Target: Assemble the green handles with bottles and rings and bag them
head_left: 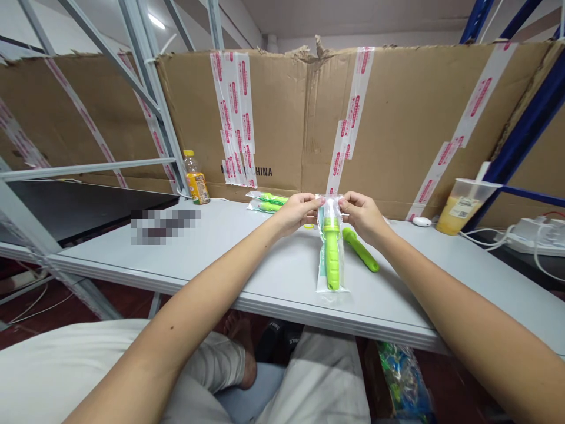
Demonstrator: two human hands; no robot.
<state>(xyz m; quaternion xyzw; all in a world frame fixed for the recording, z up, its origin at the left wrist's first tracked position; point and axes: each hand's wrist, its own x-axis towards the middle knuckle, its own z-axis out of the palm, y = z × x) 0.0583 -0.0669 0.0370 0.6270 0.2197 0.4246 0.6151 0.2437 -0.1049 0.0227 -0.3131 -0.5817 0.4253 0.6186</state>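
Note:
A clear plastic bag (321,277) hangs upright between my hands, with a bright green ribbed-handled tool (332,253) inside; its upper end is clear, and I cannot make out its exact kind. My left hand (300,213) pinches the bag's top left corner, and my right hand (362,215) pinches the top right corner. Just right of the bag, a loose green handle (361,250) lies on the table. Behind my left hand lie bagged green tools (270,206). A small yellow ring-like piece (309,226) shows below my left fingers.
The grey table (212,247) has its front edge near my knees. Cardboard (273,118) walls its back. An orange drink bottle (196,179) stands left. At right are a drink cup (461,206), a white round object (421,221) and a power strip (534,235) with cables.

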